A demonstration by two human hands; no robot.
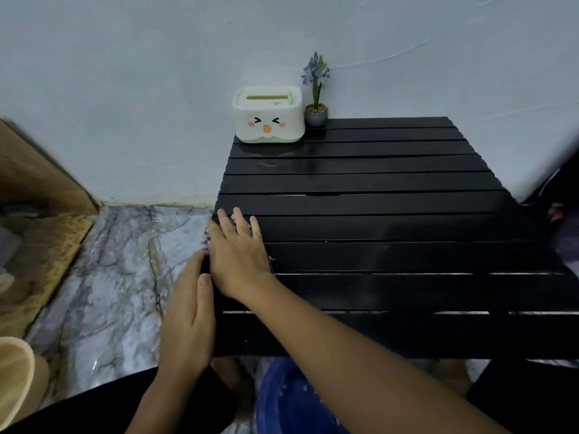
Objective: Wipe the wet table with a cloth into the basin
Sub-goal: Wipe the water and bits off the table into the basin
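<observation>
A black slatted table (pixel 391 227) fills the middle and right, its far slats shiny with water. My right hand (pixel 238 255) lies flat at the table's left edge, pressing down on a purple cloth (pixel 205 238), of which only small bits show past the fingers. My left hand (pixel 188 321) rests against the table's left side, just below the right hand, its fingertips near the cloth. A blue basin (pixel 291 402) sits on the floor under the table's near edge, partly hidden by my right forearm.
A white tissue box (pixel 268 115) with a cartoon face and a small potted purple flower (pixel 316 101) stand at the table's far left corner by the wall. Marble-patterned floor (pixel 109 277) lies to the left. A beige container (pixel 15 377) sits at the lower left.
</observation>
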